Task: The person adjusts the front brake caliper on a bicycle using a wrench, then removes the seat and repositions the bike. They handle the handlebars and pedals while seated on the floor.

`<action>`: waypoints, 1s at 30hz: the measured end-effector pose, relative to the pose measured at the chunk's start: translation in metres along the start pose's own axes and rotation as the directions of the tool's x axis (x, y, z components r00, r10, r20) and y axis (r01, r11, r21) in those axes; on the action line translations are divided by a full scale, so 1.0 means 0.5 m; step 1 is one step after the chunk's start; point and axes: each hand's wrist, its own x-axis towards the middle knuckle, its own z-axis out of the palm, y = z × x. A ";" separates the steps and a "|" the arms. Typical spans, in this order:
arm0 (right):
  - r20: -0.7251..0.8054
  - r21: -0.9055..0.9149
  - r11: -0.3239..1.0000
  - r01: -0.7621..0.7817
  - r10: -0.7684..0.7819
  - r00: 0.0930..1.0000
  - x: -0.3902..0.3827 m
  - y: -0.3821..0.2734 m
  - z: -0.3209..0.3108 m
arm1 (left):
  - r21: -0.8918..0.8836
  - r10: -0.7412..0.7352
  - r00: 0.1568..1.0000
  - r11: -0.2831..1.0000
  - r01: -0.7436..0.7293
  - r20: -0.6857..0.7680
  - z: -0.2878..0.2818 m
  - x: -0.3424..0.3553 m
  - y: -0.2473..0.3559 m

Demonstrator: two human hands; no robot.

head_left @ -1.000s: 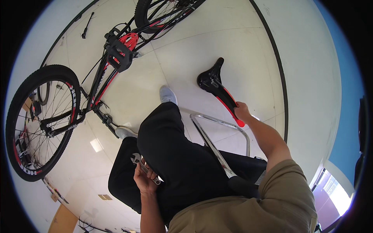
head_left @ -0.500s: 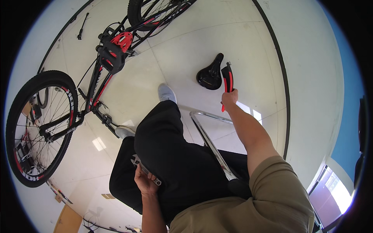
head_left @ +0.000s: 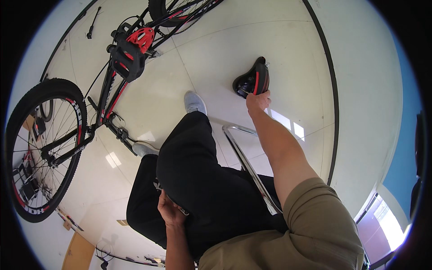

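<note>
My right hand (head_left: 258, 101) stretches out over the floor, closed around the near end of a curved black and red bicycle mudguard (head_left: 259, 82). The mudguard passes in front of a black bike saddle (head_left: 242, 84) and covers part of it; whether the two touch I cannot tell. Close to my lap, my left hand (head_left: 169, 212) is wrapped round a metal wrench (head_left: 157, 185). Only the wrench's two ends peek out beside my black trouser leg; the fingers and my thigh hide its middle.
A black and red bicycle (head_left: 118, 87) rests upside down at the left, pedal and front wheel (head_left: 78, 148) toward me. A chrome chair frame (head_left: 240, 155) stands beside my right leg. A slim black rod-like tool (head_left: 93, 23) lies at the far left; a dark line borders the floor at right.
My right hand has swung the mudguard left and slightly away from me, so it now overlaps the saddle. The left hand still grips the wrench; the view has shifted slightly.
</note>
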 end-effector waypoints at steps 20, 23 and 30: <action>0.165 -0.139 0.988 0.065 -0.042 0.985 -0.123 0.050 0.038 | -0.110 0.020 0.993 0.994 -0.007 0.115 0.004 -0.001 0.028; 0.259 0.038 0.956 0.291 -0.291 0.921 -0.115 0.085 0.057 | -0.156 0.158 0.976 0.979 -0.135 0.149 0.022 -0.012 0.072; 0.591 0.685 0.694 0.223 -0.708 0.387 -0.399 -0.188 -0.187 | -0.334 0.511 0.735 0.857 -0.393 0.446 0.194 -0.070 0.192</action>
